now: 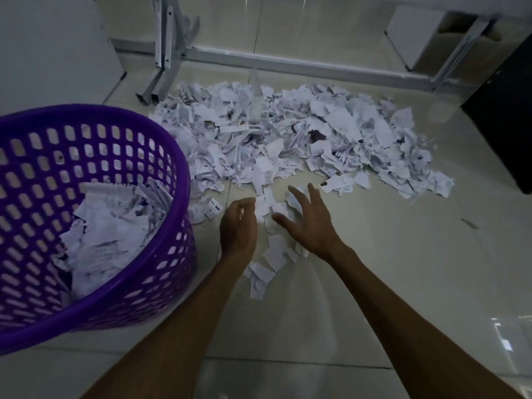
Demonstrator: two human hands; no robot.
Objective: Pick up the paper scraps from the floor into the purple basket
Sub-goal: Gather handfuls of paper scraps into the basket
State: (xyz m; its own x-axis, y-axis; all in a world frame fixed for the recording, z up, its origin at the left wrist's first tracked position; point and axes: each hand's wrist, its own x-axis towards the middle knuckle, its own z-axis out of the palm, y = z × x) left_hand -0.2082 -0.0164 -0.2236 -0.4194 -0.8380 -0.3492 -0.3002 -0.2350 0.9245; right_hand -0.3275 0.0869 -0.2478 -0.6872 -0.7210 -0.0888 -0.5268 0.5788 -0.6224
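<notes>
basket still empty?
No, the purple basket already holds a heap of paper scraps, while a much larger pile lies on the floor beyond both hands.

The purple basket (pixel 161 156) is cut off by the left edge. The left hand's fingertips (pixel 249 204) curl out of sight, so any scrap in them is hidden. Print on the paper scraps (pixel 288 133) is too blurred to read.
</notes>
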